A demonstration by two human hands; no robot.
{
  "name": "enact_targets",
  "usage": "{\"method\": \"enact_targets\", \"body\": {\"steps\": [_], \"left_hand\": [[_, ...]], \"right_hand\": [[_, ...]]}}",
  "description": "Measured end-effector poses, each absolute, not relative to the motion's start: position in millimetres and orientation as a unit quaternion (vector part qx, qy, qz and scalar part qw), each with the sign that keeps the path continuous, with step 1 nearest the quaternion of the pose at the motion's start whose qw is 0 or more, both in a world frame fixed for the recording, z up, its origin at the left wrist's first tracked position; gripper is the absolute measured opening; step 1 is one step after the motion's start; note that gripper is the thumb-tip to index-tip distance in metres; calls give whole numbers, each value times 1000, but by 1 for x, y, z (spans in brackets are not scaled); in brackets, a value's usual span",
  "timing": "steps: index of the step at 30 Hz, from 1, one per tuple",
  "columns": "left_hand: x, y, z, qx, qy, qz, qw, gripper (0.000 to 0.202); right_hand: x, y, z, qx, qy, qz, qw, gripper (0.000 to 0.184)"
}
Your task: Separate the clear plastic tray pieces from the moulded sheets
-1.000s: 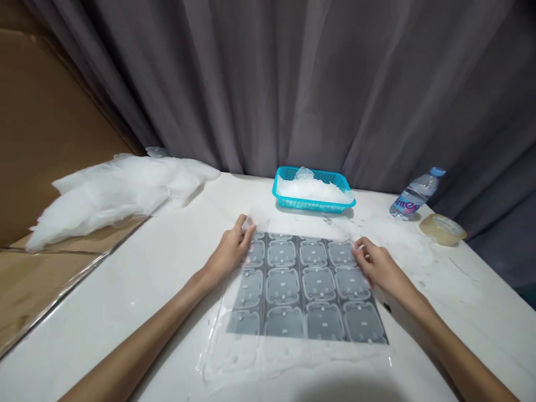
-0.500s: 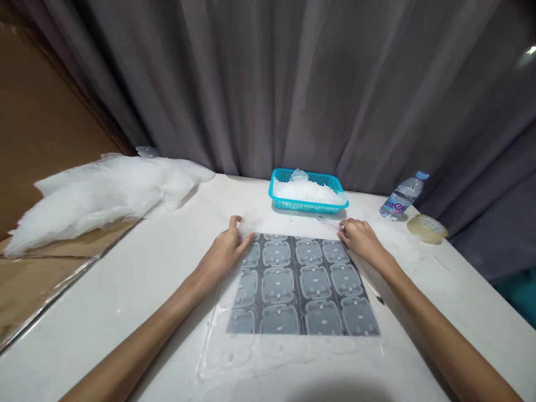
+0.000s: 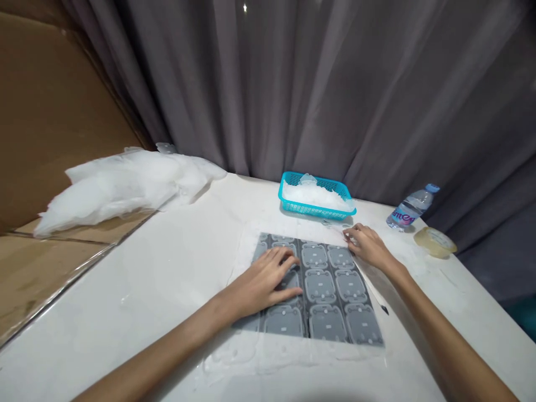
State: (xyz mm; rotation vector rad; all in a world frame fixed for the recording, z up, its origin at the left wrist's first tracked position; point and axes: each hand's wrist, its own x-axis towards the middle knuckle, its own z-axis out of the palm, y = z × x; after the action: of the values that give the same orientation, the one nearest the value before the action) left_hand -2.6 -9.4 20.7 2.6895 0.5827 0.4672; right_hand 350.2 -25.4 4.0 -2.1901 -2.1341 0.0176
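Fingers [image 3: 285,258] of left hand [image 3: 263,282] splayed on patterned sheet [image 3: 330,290], right hand [image 3: 367,247] curled at far corner, grip unclear

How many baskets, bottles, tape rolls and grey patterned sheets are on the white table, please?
Turquoise basket: 1
Water bottle: 1
Tape roll: 1
Grey sheet: 1
Total: 4

Soft overhead light, wide-angle edge distortion
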Motion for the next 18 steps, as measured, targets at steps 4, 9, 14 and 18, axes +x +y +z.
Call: {"method": "enact_targets", "body": {"steps": [4, 9, 14, 18], "left_hand": [[-4, -6, 8, 953, 204, 156, 164, 79], [-6, -4, 4, 955, 207, 148, 150, 93], [-8, -1, 3, 957, 207, 136, 152, 95], [-10, 2, 0, 952, 207, 152, 166, 94]], "right_hand": [[358, -26, -2, -707, -700, 29, 95, 36], [364, -18, -3, -682, -716, 63, 135, 36], [362, -10, 2, -674, -725, 54, 127, 33], [358, -7, 10, -676, -732, 30, 84, 25]]}}
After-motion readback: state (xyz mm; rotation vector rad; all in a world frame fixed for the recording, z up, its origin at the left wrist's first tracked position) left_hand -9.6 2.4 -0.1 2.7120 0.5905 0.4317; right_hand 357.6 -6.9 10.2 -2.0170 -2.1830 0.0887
